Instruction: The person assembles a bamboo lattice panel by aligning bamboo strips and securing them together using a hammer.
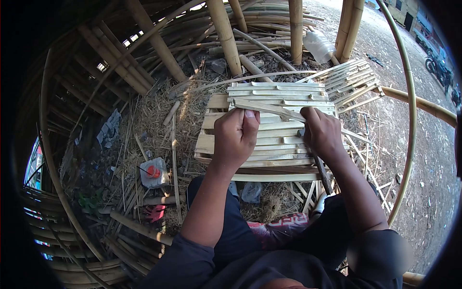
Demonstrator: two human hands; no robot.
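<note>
My left hand is closed in a fist, its thumb pressed on one end of a split bamboo strip. My right hand is closed at the strip's other end, so the strip spans both hands. It is held over a low platform of split bamboo slats, laid side by side with their nodes showing. Below my right hand a dark, long-handled tool slants down toward my knee; a greyish metal part shows by the fingers. Whether that hand also grips the tool is hidden.
More bamboo slats lie at the far right. Upright bamboo posts and a pile of poles stand beyond. A translucent container with an orange-red lid sits left among straw and scraps. A curved bamboo pole arches at right.
</note>
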